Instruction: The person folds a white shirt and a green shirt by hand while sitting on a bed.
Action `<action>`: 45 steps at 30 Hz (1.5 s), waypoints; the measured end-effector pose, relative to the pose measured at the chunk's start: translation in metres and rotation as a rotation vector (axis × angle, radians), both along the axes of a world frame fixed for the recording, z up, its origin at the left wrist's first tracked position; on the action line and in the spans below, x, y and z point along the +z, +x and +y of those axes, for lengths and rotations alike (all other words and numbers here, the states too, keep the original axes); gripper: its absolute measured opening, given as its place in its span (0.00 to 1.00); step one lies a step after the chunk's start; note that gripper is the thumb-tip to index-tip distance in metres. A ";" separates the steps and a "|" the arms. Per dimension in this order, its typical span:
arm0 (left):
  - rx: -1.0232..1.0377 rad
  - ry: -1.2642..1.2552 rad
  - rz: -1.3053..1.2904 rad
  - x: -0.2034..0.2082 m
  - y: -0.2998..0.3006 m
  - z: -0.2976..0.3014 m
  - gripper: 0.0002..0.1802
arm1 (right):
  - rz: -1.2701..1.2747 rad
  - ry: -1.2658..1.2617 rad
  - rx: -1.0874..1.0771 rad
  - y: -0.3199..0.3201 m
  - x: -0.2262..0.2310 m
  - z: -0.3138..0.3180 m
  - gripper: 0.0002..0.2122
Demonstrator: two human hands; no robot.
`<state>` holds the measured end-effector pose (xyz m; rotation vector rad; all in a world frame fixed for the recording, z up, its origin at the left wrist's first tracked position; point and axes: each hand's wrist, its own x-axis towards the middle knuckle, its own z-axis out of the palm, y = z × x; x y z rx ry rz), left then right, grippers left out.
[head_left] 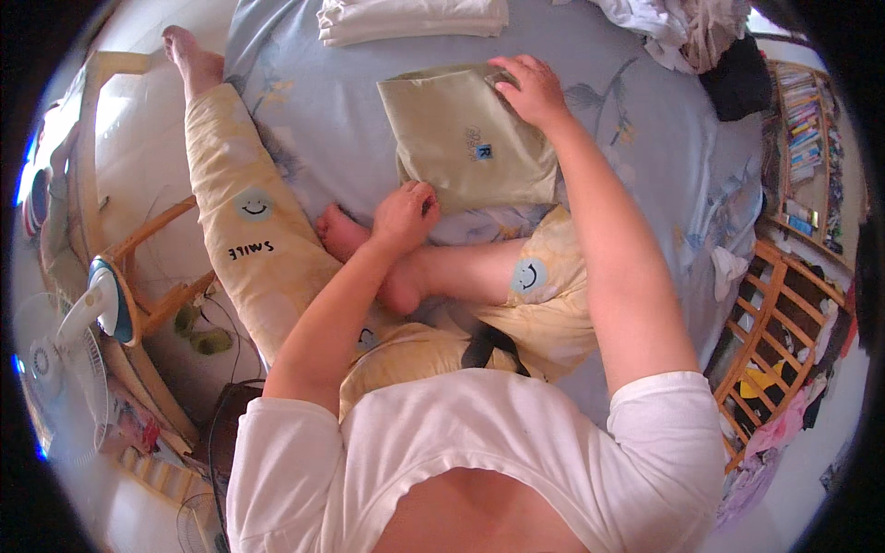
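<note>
A folded khaki garment [466,147] with a small blue square print lies on the bed, in front of my crossed leg. My right hand [535,90] is at its far right edge, with the thumb and fingers closed about the cloth there. At the garment's near left corner, my left hand [406,214] has its fingers curled in on the edge. The fingertips of that hand are partly hidden. Beyond the garment sits a stack of folded white cloth [413,20], apart from both hands.
I sit on a blue patterned bedsheet [323,120], one leg stretched to the left. Rumpled clothes [687,28] and a black cloth [737,81] lie at the far right. A white fan [69,387] and wooden chair [161,304] stand left, a wooden rack [784,318] right.
</note>
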<state>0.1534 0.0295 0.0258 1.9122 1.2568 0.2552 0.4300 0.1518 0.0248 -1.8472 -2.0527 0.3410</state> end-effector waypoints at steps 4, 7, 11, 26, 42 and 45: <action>-0.017 0.002 0.013 0.001 0.002 0.000 0.07 | -0.070 -0.048 0.141 -0.010 -0.020 0.022 0.16; -0.012 -0.013 0.022 0.004 0.001 -0.001 0.07 | -0.185 -0.094 0.176 -0.020 -0.019 0.028 0.13; 0.011 -0.041 -0.014 0.002 0.000 -0.003 0.07 | 0.165 -0.032 0.157 -0.018 -0.002 0.034 0.10; 0.385 0.107 -0.251 0.013 -0.013 0.102 0.23 | 0.059 -0.097 0.041 -0.008 -0.006 0.024 0.13; -0.448 0.077 0.252 0.016 -0.015 0.222 0.18 | -0.023 -0.072 0.154 0.003 0.007 0.022 0.11; -0.277 0.118 0.234 0.013 -0.017 0.214 0.16 | -0.149 0.034 0.188 0.005 0.008 0.030 0.12</action>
